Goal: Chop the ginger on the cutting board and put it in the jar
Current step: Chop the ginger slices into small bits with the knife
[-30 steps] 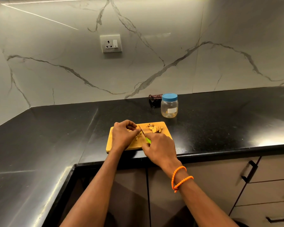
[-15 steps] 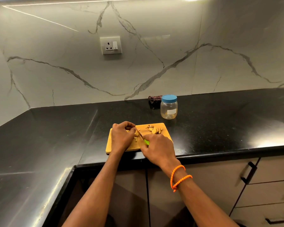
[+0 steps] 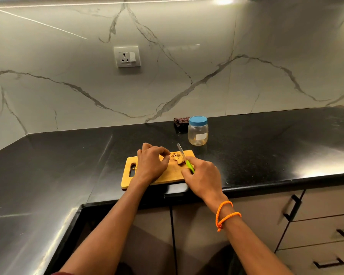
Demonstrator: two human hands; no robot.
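Note:
A wooden cutting board (image 3: 173, 173) lies near the front edge of the black counter. Cut ginger pieces (image 3: 178, 158) sit in a small pile at the board's far middle. My left hand (image 3: 152, 163) rests on the board with curled fingers, its thumb and forefinger pinching ginger at the pile's left edge. My right hand (image 3: 203, 177) grips the green handle of a small knife (image 3: 184, 156); the blade lies just right of the pile, its tip pointing away toward the jar. The clear jar (image 3: 198, 133) stands behind the board with its blue lid on.
A dark folded cloth (image 3: 181, 122) lies against the marble wall left of the jar. A wall socket (image 3: 127, 56) is above. The black counter (image 3: 266, 147) runs right and wraps round to the left. Drawers with black handles (image 3: 292, 207) are below right.
The knife has left the gap between my hands and now lies to the right of the ginger pile, blade angled away. My left hand stays at the ginger.

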